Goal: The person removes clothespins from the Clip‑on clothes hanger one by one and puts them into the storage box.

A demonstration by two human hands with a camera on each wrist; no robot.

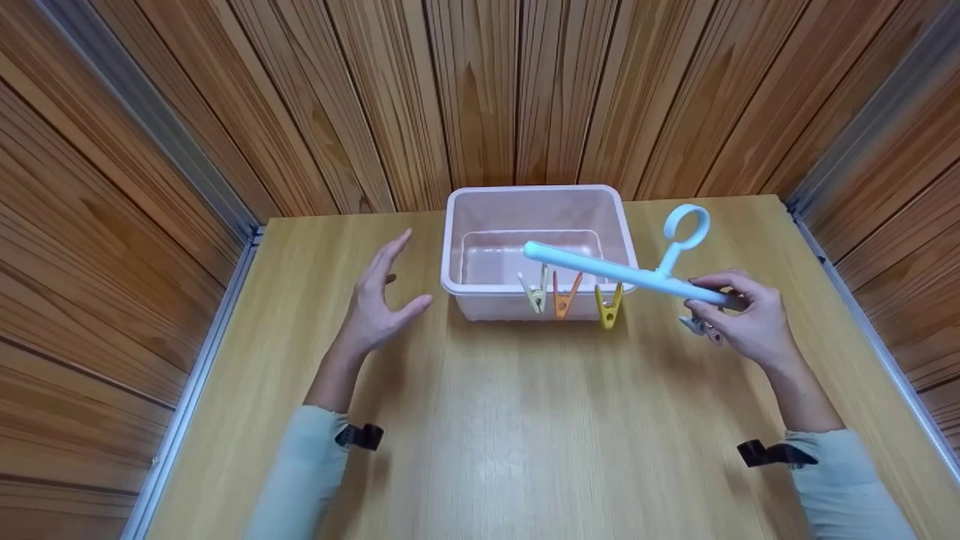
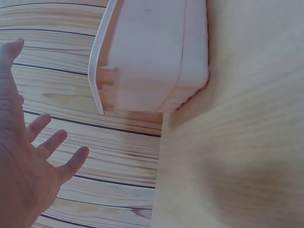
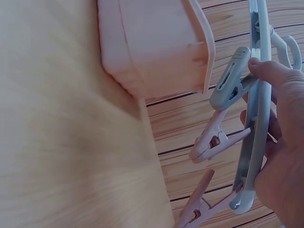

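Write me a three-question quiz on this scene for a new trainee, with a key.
1. Multiple choice: What does the right hand hold? (a) a ladle (b) a hanger (c) a cup
2. True or false: The left hand holds nothing.
3. Fill in the colour: In the head view, the ____ clip shows between the leftmost clip and the yellow clip.

Key:
1. b
2. True; it is apart from both the hanger and the tub.
3. orange
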